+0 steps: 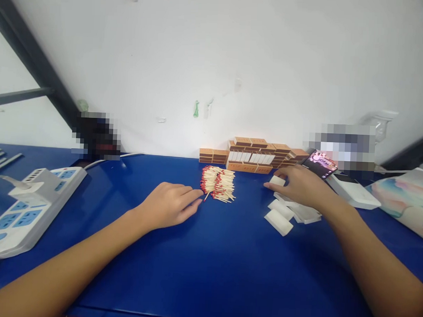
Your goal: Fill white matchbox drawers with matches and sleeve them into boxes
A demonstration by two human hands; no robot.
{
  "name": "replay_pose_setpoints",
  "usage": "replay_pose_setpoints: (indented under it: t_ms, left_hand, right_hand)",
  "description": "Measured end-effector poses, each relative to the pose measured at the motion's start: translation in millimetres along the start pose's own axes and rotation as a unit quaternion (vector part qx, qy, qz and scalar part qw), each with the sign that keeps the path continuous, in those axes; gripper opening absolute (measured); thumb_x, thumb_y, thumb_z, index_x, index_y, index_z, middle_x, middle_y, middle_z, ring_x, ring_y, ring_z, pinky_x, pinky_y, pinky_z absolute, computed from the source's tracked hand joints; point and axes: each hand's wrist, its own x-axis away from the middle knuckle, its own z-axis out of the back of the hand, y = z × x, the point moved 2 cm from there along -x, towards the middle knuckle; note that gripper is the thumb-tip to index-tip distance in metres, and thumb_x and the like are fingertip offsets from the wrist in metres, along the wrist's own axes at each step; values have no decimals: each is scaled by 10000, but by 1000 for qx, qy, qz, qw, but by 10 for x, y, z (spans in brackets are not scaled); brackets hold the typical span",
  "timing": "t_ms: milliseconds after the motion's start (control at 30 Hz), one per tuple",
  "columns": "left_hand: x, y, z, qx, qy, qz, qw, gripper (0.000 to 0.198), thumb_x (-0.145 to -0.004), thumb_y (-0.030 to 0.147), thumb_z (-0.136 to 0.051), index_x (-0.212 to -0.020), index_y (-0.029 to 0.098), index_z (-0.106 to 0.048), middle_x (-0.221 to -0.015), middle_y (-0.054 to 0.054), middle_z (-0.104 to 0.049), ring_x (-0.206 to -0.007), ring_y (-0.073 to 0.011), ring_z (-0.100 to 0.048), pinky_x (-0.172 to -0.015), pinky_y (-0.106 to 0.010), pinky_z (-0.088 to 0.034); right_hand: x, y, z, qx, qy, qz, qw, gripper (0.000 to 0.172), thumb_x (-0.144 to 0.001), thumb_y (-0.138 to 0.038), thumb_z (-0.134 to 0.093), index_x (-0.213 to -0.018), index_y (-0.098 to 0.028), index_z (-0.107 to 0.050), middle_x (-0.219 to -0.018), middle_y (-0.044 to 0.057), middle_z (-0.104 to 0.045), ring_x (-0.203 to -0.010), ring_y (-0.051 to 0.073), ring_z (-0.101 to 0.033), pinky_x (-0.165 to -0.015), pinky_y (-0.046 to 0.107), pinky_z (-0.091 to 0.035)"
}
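My left hand rests low over the table, fingers stretched out and slightly curved, their tips beside a single match. That match lies at the edge of a pile of red-headed matches. My right hand has its thumb and fingers around a small white matchbox tray. Just below that hand, several more white trays lie loosely on the table, some overlapping. Behind the matches, brown matchboxes are stacked against the wall, with a row of white ends among them.
The blue table meets a white wall. On the left lies a white power strip with a plugged-in cable. To the right are a phone with a lit screen, a white device and a colourful box.
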Motion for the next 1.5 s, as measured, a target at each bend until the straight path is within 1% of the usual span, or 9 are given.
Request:
replay_pose_setpoints:
  t_ms: [200,267,333,400,500,633,867,1133,1500]
  left_hand:
    - [12,155,2,29,15,21,999,370,-1020,465,-605,-1183,148,-702,-786,-24,-742,-657,-177,-704,-576,-299,-509]
    - [17,224,-22,68,-15,39,997,516,-958,594,-657,-1225,154,-691,-879,-46,-754,-727,-199,-721,-616,-318,-543]
    - [23,290,-62,97,-60,60,992,673,-888,700,-694,-1292,162,-670,-1002,-77,-747,-844,-242,-733,-672,-356,-581]
    - [31,342,-108,118,-91,66,987,774,-849,758,-702,-1345,167,-648,-1089,-102,-722,-936,-278,-722,-736,-405,-607]
    - [48,376,-166,148,-95,59,983,733,-874,733,-694,-1331,160,-659,-1115,-115,-699,-971,-278,-698,-795,-434,-616]
    - [69,379,-191,175,-74,46,981,596,-910,635,-700,-1263,155,-687,-1126,-116,-705,-968,-260,-691,-812,-423,-614]
    - [52,414,-135,200,-91,9,975,686,-908,646,-696,-1400,175,-616,-1252,-136,-691,-1070,-277,-682,-957,-455,-585]
    - [34,431,-133,207,-100,-16,973,520,-974,598,-649,-1293,187,-668,-1307,-145,-684,-1167,-290,-656,-1035,-472,-545]
    - [31,382,-110,170,-58,-33,983,443,-970,587,-675,-884,153,-670,-1081,-110,-725,-920,-224,-677,-797,-366,-550]
  right_hand:
    - [328,-971,202,-91,32,38,995,519,-903,-685,-649,-1092,-208,-730,-835,49,-736,-716,227,-667,-646,343,-450]
    - [450,-1314,203,-85,18,101,991,481,-911,-662,-661,-1059,-209,-726,-886,71,-754,-781,251,-683,-673,353,-456]
    - [471,-1367,215,-89,0,139,986,488,-924,-692,-634,-1022,-225,-733,-847,61,-748,-750,243,-671,-659,348,-443]
    - [376,-1039,290,-93,69,78,990,458,-954,-673,-595,-1024,-246,-742,-835,47,-746,-733,226,-661,-674,342,-434]
    - [183,-94,412,13,170,-176,970,434,-909,-648,-648,-931,-222,-730,-772,83,-728,-678,245,-607,-604,349,-348]
    - [89,881,396,109,119,-359,919,427,-794,-594,-786,-882,-177,-763,-809,223,-737,-700,297,-566,-607,396,-297]
    - [73,1116,314,100,117,-439,885,413,-801,-532,-768,-950,-150,-824,-867,288,-734,-776,343,-587,-616,428,-269]
    - [75,880,423,105,193,-395,892,368,-927,-421,-611,-1027,-124,-804,-857,278,-741,-781,330,-603,-657,428,-275]
    - [92,-254,219,-19,59,-77,995,299,-944,-473,-632,-761,-238,-658,-685,31,-679,-632,214,-582,-620,324,-339]
